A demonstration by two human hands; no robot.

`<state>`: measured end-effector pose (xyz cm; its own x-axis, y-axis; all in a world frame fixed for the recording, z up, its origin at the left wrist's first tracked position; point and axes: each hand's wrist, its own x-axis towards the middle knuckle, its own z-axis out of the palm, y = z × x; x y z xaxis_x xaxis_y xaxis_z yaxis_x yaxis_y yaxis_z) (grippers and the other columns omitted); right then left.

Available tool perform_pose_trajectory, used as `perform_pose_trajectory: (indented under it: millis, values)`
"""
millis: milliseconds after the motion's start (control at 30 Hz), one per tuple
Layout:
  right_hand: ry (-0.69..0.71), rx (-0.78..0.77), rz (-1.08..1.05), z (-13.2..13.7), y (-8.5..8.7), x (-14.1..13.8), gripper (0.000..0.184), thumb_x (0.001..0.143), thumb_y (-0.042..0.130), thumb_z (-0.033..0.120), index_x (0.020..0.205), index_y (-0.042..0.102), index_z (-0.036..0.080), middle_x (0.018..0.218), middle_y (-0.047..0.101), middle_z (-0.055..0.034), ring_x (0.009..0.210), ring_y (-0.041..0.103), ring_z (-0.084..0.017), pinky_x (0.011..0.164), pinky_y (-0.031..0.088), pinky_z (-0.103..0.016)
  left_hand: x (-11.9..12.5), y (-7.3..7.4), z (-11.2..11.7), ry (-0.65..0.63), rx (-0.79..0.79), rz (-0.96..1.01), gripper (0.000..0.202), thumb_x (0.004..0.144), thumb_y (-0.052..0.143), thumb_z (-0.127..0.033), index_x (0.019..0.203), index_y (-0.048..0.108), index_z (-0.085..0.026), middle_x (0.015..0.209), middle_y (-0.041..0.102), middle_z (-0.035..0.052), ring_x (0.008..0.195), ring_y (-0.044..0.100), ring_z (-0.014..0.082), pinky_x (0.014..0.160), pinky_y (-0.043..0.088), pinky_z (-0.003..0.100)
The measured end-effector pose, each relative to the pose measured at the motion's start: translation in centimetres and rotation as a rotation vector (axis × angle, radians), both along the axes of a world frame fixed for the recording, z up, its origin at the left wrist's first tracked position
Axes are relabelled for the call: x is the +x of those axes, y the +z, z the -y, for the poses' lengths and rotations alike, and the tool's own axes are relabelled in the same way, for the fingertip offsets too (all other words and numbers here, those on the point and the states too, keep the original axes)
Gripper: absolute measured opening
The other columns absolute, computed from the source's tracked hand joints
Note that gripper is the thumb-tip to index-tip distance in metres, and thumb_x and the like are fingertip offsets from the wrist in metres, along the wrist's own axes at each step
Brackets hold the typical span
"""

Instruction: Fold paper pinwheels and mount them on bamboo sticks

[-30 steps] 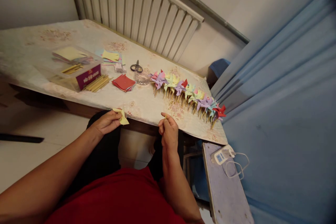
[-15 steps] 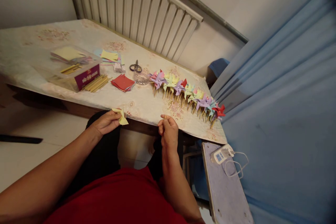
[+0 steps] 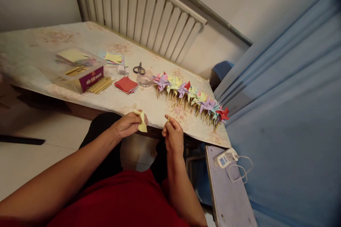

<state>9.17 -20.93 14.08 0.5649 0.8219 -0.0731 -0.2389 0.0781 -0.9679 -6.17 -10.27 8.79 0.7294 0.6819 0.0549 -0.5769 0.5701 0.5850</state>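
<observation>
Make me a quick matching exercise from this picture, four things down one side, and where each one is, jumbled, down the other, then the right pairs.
Things:
1. Folded yellow paper
2. Red-topped paper stack
3. Pinwheels
4. White plug-in device

Places:
A. Lined up along the right part of the table
B. On the lavender bench
C. Held in the left hand
D. Between the loose sticks and the clear dish

Right pairs: 1-C, 2-D, 3-A, 4-B.

Head view, forward and down
</observation>
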Motion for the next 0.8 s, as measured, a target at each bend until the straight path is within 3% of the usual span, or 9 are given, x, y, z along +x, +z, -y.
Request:
perform_pose_trajectory:
  millis: [100, 233, 533, 800]
  values:
    - [-0.003, -0.002, -0.028, 0.4, 0.3, -0.3, 0.038, 0.065, 0.069, 0.031, 0.100, 0.070, 0.015, 0.052, 0.053, 0.0083, 0.046, 0.045, -0.008, 0.047, 0.032, -0.021, 1.4, 1.9, 1.2, -0.093, 0.057, 0.012, 0.031, 0.066, 0.087, -0.019, 0.068, 0.057, -0.013, 0.063, 0.056, 0.0008, 0.061, 0.052, 0.0120, 0.062, 0.042, 0.026]
    - [-0.041, -0.007, -0.088, 0.9, 0.6, -0.8, 0.030, 0.059, 0.074, 0.028, 0.086, 0.068, 0.016, 0.057, 0.061, 0.0053, 0.051, 0.052, -0.009, 0.053, 0.040, -0.022, 2.5, 3.1, 2.1, -0.119, 0.087, 0.024, 0.036, 0.066, 0.089, -0.026, 0.065, 0.055, -0.014, 0.064, 0.056, 0.0002, 0.062, 0.052, 0.0118, 0.064, 0.042, 0.026]
    - [0.019, 0.034, -0.110, 1.6, 1.5, -2.3, 0.020, 0.061, 0.075, 0.025, 0.078, 0.067, 0.018, 0.058, 0.062, 0.0047, 0.052, 0.052, -0.009, 0.056, 0.040, -0.022, 3.4, 4.0, 3.1, -0.136, 0.044, 0.059, 0.032, 0.062, 0.090, -0.020, 0.063, 0.059, -0.013, 0.062, 0.055, 0.0000, 0.061, 0.054, 0.0120, 0.063, 0.044, 0.026]
    - [0.035, 0.037, -0.057, 1.9, 1.3, -2.8, 0.019, 0.065, 0.076, 0.026, 0.080, 0.068, 0.018, 0.067, 0.067, 0.0019, 0.059, 0.056, -0.010, 0.058, 0.042, -0.022, 3.4, 3.6, 3.1, -0.136, 0.024, 0.092, 0.029, 0.062, 0.088, -0.014, 0.062, 0.059, -0.013, 0.065, 0.057, 0.0002, 0.062, 0.057, 0.0123, 0.063, 0.046, 0.025]
